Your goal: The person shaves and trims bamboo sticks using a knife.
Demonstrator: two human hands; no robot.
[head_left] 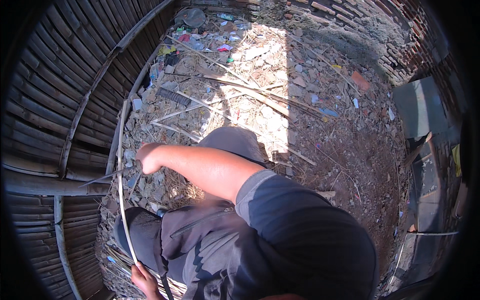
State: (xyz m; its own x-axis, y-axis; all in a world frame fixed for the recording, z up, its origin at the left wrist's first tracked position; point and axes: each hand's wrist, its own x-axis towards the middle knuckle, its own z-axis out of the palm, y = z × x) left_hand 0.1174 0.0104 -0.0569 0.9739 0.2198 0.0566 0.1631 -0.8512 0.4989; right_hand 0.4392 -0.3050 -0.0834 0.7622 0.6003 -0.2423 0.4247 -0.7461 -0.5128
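My right hand (149,159) reaches across in front of me to the left, closed around the handle of a knife. The knife's narrow dark blade (102,178) points left and crosses a long pale bamboo strip (123,215); whether it touches or cuts the strip I cannot tell. Low in the picture, my left hand (143,281) grips the strip's near end. From there the strip bows upward past my knee, its far end beside the bamboo wall. Most of the knife handle is hidden inside my right fist.
On my left stands a wall of split bamboo (37,95). Rubble, dry stalks and litter cover the ground (345,165), with loose bamboo pieces (260,97) lying ahead. More thin strips (117,270) lie near my left hand. A brick wall (345,20) closes the far side.
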